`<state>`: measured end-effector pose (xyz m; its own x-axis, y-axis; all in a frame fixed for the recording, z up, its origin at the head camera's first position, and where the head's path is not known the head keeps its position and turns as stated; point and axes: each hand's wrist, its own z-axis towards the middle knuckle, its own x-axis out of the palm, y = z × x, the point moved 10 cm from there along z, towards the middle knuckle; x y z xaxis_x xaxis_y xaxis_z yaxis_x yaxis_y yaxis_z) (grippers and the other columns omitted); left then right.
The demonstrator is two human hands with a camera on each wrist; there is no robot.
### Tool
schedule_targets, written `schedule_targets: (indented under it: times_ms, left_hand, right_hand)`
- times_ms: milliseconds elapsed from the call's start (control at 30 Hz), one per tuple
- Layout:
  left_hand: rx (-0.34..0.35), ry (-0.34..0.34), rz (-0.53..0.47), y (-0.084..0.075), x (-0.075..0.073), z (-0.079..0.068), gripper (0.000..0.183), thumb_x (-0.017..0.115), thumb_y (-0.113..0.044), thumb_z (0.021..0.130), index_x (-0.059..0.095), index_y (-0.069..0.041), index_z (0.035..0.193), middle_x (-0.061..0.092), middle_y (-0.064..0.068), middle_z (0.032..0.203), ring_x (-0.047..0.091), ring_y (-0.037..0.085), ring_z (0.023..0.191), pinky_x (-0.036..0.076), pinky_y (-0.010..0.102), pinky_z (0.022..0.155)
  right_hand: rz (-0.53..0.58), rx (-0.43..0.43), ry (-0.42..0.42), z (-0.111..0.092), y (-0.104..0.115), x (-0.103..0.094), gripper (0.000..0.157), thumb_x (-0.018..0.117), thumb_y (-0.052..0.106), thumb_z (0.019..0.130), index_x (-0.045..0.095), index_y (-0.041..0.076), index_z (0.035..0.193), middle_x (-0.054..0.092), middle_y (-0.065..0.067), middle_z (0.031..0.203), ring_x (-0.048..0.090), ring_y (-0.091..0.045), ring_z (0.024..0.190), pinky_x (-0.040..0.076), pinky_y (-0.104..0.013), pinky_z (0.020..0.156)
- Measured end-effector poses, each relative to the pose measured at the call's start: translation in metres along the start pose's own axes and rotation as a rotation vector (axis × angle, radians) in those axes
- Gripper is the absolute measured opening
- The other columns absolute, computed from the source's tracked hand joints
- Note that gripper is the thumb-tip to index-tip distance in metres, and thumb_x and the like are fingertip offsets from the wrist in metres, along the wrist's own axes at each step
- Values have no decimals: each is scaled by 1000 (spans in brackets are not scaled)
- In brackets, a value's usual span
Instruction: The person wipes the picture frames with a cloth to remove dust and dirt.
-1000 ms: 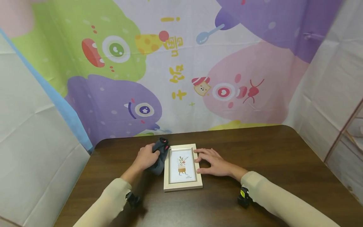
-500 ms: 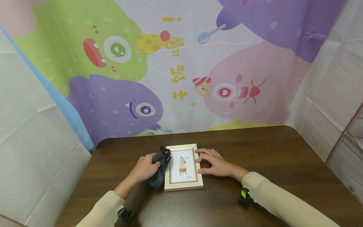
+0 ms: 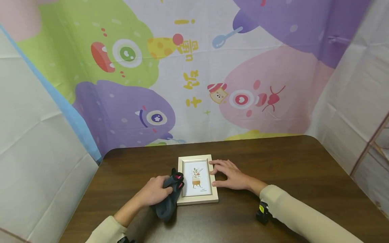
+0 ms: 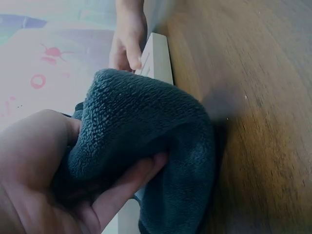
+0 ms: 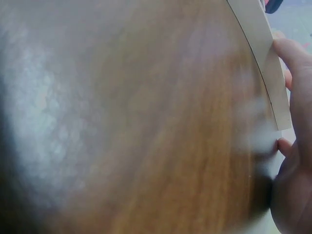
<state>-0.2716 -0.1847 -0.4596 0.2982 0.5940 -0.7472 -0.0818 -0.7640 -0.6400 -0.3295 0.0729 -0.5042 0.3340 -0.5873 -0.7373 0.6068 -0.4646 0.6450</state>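
Note:
A cream-coloured picture frame [image 3: 214, 193] lies face up on the dark wooden table, with a drawing of a potted plant inside. My left hand [image 3: 155, 191] grips a bunched dark grey-blue cloth [image 3: 168, 203] at the frame's left side. The cloth overlaps the frame's left border and hangs past its near corner; pink and black show in its folds. In the left wrist view, fluffy cloth [image 4: 141, 107] is pinched between thumb and fingers. Along the frame's right edge, my right hand [image 3: 231, 176] touches the border with its thumb and fingertips, its fingers loosely bent.
The brown table [image 3: 267, 158] has a rounded far edge. Right behind it hangs a curtain [image 3: 197, 125] with printed cartoon monsters. Pale fabric walls [image 3: 343, 111] close off both sides.
My left hand has moved the cloth toward me along the frame's left border, from its far corner to its near half. The right hand and the frame have stayed put.

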Motion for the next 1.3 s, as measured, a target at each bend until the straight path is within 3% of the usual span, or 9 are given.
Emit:
schedule_targets:
  times_ms: [133, 233, 400, 600, 833, 933, 1133, 1200, 1300]
  left_hand:
    - [26, 16, -4, -1, 2, -1, 16, 70, -15, 96, 73, -5, 107, 67, 4, 84, 64, 16, 73, 52, 30, 63]
    - [32, 9, -3, -2, 2, 0, 14, 71, -15, 95, 73, -6, 106, 67, 3, 84, 64, 16, 74, 51, 30, 64]
    - [22, -21, -1, -1, -2, 3, 21, 72, -13, 97, 77, -4, 115, 71, 4, 91, 63, 16, 79, 52, 31, 68]
    - [-5, -69, 6, 2, -7, 7, 40, 72, -12, 99, 74, 4, 136, 81, 14, 118, 69, 20, 94, 59, 37, 82]
    - [6, -114, 21, 6, -11, 18, 50, 69, -14, 100, 69, 8, 144, 80, 24, 132, 73, 27, 107, 63, 50, 97]
    - [47, -124, 24, 22, -6, 33, 51, 67, -17, 100, 68, 10, 144, 80, 26, 130, 73, 27, 103, 63, 49, 91]
    - [57, -137, 67, 81, 10, 82, 57, 66, -31, 104, 66, 0, 152, 79, 18, 136, 72, 20, 105, 60, 37, 86]
    - [29, -141, 63, 90, 12, 91, 59, 67, -35, 104, 66, -5, 155, 78, 14, 141, 71, 20, 111, 59, 38, 91]
    - [38, -159, 62, 94, 11, 101, 52, 65, -35, 105, 69, -8, 149, 80, 10, 130, 69, 21, 102, 55, 37, 83]
  right_hand:
    - [-23, -26, -16, -1, -2, 0, 30, 79, 53, 103, 70, 27, 115, 55, -11, 170, 47, -47, 158, 23, -88, 124]
    - [-23, -3, -1, 0, -5, 2, 27, 80, 48, 103, 70, 26, 115, 54, -12, 172, 45, -48, 160, 21, -88, 126]
    - [-8, 56, 26, 1, -4, 1, 22, 83, 39, 103, 71, 25, 114, 52, -14, 173, 43, -49, 163, 16, -87, 131]
    - [-15, 70, 39, 2, -5, 2, 22, 83, 38, 103, 71, 24, 114, 51, -13, 174, 42, -48, 164, 16, -87, 131]
    - [-3, 24, 14, 1, -4, 2, 25, 81, 47, 102, 70, 27, 114, 52, -12, 173, 44, -49, 162, 18, -88, 128]
    - [5, 1, -7, 1, -5, 2, 27, 80, 51, 102, 70, 29, 113, 54, -12, 172, 45, -50, 160, 20, -90, 126]
    - [-6, 5, -12, 1, -11, 4, 26, 80, 51, 102, 69, 30, 113, 54, -9, 172, 45, -47, 161, 20, -89, 126]
    - [-3, 2, -6, 0, -8, 3, 26, 81, 48, 102, 70, 28, 113, 54, -11, 171, 46, -48, 160, 20, -89, 126]
    - [6, 8, 2, 0, -4, 1, 25, 81, 47, 102, 70, 27, 113, 54, -13, 171, 45, -50, 160, 18, -90, 126]
